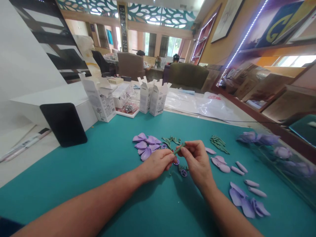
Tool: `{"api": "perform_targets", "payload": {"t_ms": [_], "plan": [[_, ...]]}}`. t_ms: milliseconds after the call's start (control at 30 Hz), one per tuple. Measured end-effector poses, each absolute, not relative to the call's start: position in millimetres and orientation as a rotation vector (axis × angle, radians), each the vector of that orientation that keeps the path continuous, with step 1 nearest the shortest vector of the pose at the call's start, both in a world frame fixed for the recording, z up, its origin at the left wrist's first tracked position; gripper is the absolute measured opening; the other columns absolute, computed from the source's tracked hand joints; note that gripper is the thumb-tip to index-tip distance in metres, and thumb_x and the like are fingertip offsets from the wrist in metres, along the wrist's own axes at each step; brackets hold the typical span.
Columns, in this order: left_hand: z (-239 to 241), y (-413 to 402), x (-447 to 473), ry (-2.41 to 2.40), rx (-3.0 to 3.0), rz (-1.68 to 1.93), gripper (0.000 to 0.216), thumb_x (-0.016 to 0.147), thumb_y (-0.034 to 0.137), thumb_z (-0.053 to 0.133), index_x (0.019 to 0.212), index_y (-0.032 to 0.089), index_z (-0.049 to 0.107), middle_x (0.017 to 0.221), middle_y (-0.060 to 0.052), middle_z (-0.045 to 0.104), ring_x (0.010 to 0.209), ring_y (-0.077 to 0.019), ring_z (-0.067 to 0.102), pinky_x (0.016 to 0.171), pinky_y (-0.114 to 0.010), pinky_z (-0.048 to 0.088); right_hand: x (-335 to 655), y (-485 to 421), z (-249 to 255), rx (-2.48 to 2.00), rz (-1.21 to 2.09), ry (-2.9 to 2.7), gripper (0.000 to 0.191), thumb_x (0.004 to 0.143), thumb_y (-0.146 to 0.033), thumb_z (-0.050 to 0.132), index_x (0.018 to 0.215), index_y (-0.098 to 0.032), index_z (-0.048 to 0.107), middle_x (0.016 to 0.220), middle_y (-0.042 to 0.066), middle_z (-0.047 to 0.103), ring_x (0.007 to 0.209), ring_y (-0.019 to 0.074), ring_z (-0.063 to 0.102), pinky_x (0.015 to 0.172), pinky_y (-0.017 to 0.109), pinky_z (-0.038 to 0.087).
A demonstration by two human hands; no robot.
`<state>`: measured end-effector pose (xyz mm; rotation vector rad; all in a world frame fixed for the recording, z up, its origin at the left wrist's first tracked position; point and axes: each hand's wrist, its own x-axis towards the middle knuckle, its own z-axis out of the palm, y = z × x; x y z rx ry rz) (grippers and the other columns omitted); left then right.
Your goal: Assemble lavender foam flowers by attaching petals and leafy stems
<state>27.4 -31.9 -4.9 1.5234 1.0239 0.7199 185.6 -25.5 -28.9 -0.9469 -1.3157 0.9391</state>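
Between my two hands is a short green stem piece [179,149], held at a slant above the mat. The fingers of my left hand [158,163] pinch its lower end, and my right hand [198,163] grips the upper end with thumb and fingertips. Just under the hands lie small purple wheel-shaped parts [183,172]. Left of them, beside my left hand, is a cluster of purple petals [146,149]. Behind the hands are small green leafy parts [172,140]. A pile of green stem pieces [219,144] rests to the right.
Pale petals [220,163] and larger purple petals [248,199] lie right on the green mat [118,210]. A clear container with flower heads [282,152] stands at the right edge. A black tablet-like panel [63,124], white cartons [158,98] and a tray [128,110] stand behind.
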Motion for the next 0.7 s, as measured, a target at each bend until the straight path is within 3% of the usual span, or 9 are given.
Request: {"api": "perform_targets", "payload": {"t_ms": [167,367,533,700], "plan": [[-11,-28,25,0.984,1.44,0.713,0.019,0.085,0.033,0.044,0.082,0.017,0.054,0.063,0.004,0.051,0.049,-0.008,0.039,0.048,-0.022,0.029,188,-26,-25,-0.993,0.914,-1.392,0.016,0.085,-0.035,0.058,0.093,-0.021,0.054,0.081,0.002,0.068,0.073,0.0154,0.064,0.07,0.032,0.051],[-14,-23,25,0.984,1.406,0.779,0.027,0.084,0.039,0.047,0.082,0.015,0.06,0.055,0.006,0.045,0.048,-0.0074,0.036,0.047,-0.021,0.026,189,-28,-23,-1.068,0.839,-1.514,0.013,0.087,-0.031,0.052,0.093,-0.021,0.058,0.084,0.002,0.065,0.079,0.0162,0.062,0.071,0.031,0.049],[-10,-22,24,1.047,1.403,0.801,0.028,0.083,0.039,0.049,0.073,0.015,0.06,0.051,0.006,0.042,0.045,-0.0072,0.033,0.044,-0.02,0.024,195,-27,-20,-1.125,0.805,-1.647,0.017,0.088,-0.03,0.048,0.097,-0.021,0.06,0.086,0.003,0.065,0.084,0.0172,0.062,0.075,0.033,0.049],[-6,-16,18,1.058,1.325,0.897,0.028,0.083,0.04,0.049,0.077,0.015,0.061,0.051,0.006,0.042,0.042,-0.0061,0.032,0.041,-0.019,0.022,205,-22,-18,-1.252,0.749,-1.761,0.025,0.088,-0.028,0.045,0.108,-0.021,0.058,0.092,0.005,0.069,0.087,0.0186,0.063,0.078,0.034,0.048]]}}
